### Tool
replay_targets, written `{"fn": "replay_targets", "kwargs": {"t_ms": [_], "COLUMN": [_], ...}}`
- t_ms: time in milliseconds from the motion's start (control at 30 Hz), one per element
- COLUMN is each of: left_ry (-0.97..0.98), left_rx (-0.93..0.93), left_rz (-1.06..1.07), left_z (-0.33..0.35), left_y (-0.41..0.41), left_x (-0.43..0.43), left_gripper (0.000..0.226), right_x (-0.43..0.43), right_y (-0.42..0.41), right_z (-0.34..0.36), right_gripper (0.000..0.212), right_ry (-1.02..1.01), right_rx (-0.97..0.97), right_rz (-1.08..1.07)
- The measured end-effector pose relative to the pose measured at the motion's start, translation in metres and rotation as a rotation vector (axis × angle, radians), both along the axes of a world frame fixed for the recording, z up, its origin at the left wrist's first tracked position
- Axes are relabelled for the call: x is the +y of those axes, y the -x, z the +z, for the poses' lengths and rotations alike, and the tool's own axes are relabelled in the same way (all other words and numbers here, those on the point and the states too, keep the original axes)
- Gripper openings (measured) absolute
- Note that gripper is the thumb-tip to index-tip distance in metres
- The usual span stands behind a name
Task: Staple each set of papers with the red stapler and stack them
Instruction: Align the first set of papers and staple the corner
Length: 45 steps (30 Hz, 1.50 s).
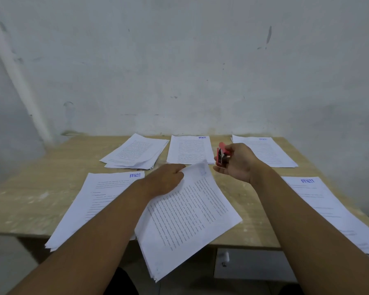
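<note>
My left hand [168, 179] pinches the far corner of a set of printed papers [185, 218] that lies tilted in the middle, its near end hanging over the table's front edge. My right hand [237, 162] grips the small red stapler [222, 155], held just above and to the right of that corner, apart from the paper. Other paper sets lie around: a fanned pile [136, 153] at the back left, one [190, 150] at the back centre, one [264, 151] at the back right, one [94, 201] at the near left, one [337, 211] at the near right.
The wooden table [30, 188] stands against a grey-white wall [179, 60]. A white pipe [19, 77] runs slantwise down the wall at the left. Below the table's front edge, at the right, a white drawer front with a small knob [225, 257] shows.
</note>
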<state>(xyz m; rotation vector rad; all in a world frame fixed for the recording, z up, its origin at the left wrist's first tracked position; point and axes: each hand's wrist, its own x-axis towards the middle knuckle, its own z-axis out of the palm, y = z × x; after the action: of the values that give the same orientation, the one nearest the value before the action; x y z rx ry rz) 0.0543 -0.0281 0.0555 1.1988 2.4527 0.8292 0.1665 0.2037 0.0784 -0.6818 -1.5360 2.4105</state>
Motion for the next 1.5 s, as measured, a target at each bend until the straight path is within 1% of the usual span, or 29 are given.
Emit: {"fn": "replay_targets", "kwargs": {"t_ms": [33,100,167,200,267,300,400,467,533,667,800,933,1133,1333,1500], "left_ry": [0.011,0.04,0.074,0.1,0.133,0.147,0.175,0.172,0.16,0.153,0.09,0.099,0.102,0.119,0.125], "left_rx": [0.006,0.018,0.022,0.024,0.025,0.019,0.042,0.055,0.085,0.133,0.147,0.129,0.11,0.103,0.127], "left_rz": [-0.002,0.01,-0.004,-0.015,-0.02,-0.019,-0.047,-0.049,-0.057,-0.068,-0.068,-0.055,-0.083,-0.057,-0.056], "left_z": [0.0,0.0,-0.002,-0.003,-0.008,-0.011,-0.014,-0.017,-0.021,-0.026,-0.025,-0.026,-0.027,-0.027,-0.028], "left_y": [0.0,-0.001,0.003,0.006,0.012,0.015,0.014,0.011,0.01,0.008,0.005,0.006,0.004,0.003,0.003], "left_x": [0.0,0.0,0.001,0.002,0.003,0.004,0.005,0.005,0.006,0.008,0.008,0.008,0.008,0.013,0.016], "left_gripper": [0.043,0.044,0.036,0.028,0.018,0.018,0.03,0.041,0.045,0.038,0.042,0.03,0.036,0.036,0.035], "right_x": [-0.002,-0.005,-0.006,-0.006,-0.007,-0.008,-0.016,-0.025,-0.033,-0.037,-0.039,-0.04,-0.038,-0.039,-0.043], "right_y": [0.0,0.002,0.007,0.01,0.016,0.018,0.02,0.02,0.022,0.03,0.035,0.036,0.035,0.033,0.031], "right_z": [0.001,0.003,0.003,0.002,0.0,0.001,0.005,0.009,0.009,0.002,-0.004,-0.012,-0.02,-0.024,-0.026], "right_gripper": [0.018,0.016,0.019,0.025,0.047,0.053,0.055,0.055,0.054,0.051,0.049,0.041,0.031,0.033,0.047], "right_ry": [-0.038,-0.153,-0.269,-0.321,-0.442,-0.517,-0.74,-0.841,-0.912,-0.932,-1.004,-0.98,-0.978,-0.959,-0.969], "right_rx": [0.013,0.039,0.058,0.062,0.053,0.035,-0.05,-0.09,-0.112,-0.12,-0.177,-0.182,-0.201,-0.187,-0.192], "right_rz": [0.007,0.067,0.132,0.146,0.149,0.156,0.23,0.279,0.306,0.335,0.38,0.391,0.36,0.322,0.291]}}
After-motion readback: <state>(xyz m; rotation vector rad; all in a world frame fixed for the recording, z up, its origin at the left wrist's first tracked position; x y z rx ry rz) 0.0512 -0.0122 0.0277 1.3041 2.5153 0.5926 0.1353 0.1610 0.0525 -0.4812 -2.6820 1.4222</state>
